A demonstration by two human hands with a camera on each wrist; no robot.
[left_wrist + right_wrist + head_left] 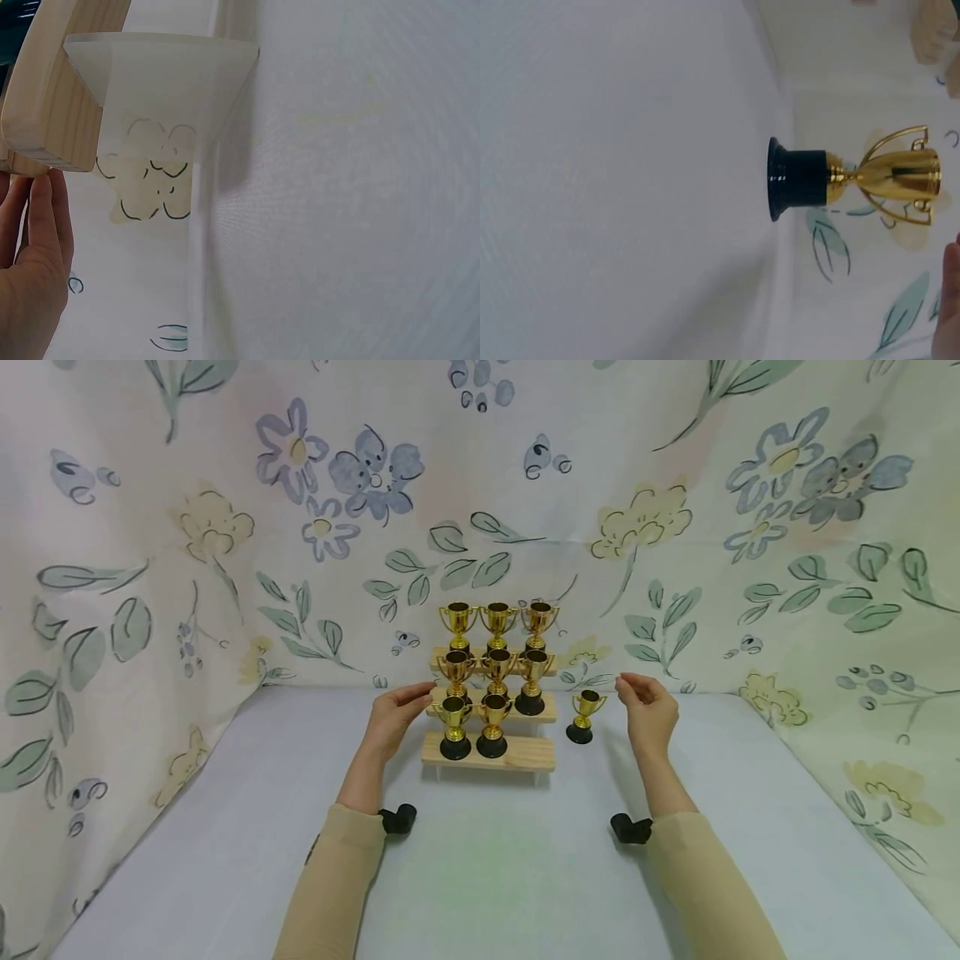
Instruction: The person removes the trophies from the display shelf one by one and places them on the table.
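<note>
Small gold trophy cups with black bases stand upright on a three-tier wooden rack [525,758]: three on top, three in the middle, and two, including a front trophy [454,739], at the left of the lowest shelf. My left hand [393,714] is at the rack's left side, its extended fingertips right at a shelf end [64,127] in the left wrist view. One single trophy [583,714] stands upright on the table right of the rack. Beside it, my right hand [651,714] is raised with fingers loosely bent, holding nothing; the trophy [855,176] is apart from it.
The rack rests on pale translucent supports [157,82]. A white cloth covers the table [487,877]. Behind and at both sides hangs a floral curtain [525,460]. Black wrist cameras, such as the left one [401,818], sit at both sleeves.
</note>
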